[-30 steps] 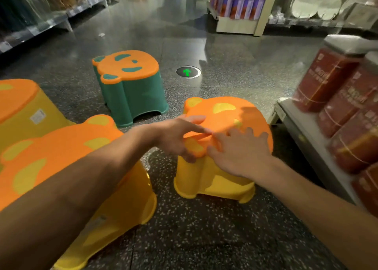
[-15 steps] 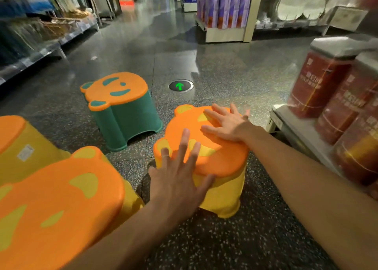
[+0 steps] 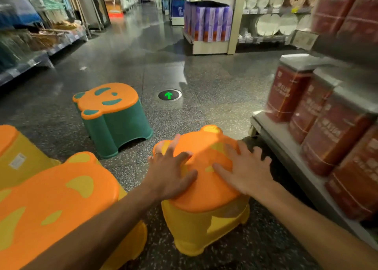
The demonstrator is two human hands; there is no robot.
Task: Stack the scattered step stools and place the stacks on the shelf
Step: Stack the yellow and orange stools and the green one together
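Note:
A yellow step stool with an orange bear-shaped top (image 3: 204, 179) stands on the dark floor in front of me. My left hand (image 3: 171, 173) lies flat on the left part of its top, fingers spread. My right hand (image 3: 244, 169) lies flat on the right part, fingers spread over the edge. A second yellow stool with an orange top (image 3: 55, 204) sits at the near left under my left forearm. A third yellow stool (image 3: 16, 153) is at the far left edge. A green stool with an orange top (image 3: 114, 116) stands further back on the floor.
A low shelf (image 3: 286, 147) runs along the right, holding red canisters (image 3: 290, 94) with grey lids. A green arrow floor light (image 3: 169, 95) sits mid-aisle. Racks with plates (image 3: 270, 24) and purple packs (image 3: 206, 22) stand at the back; more shelving lines the left.
The stool under my hands has turned and sits nearer to me. My left hand moved up onto its top, and my right hand shifted from the far edge to the right side.

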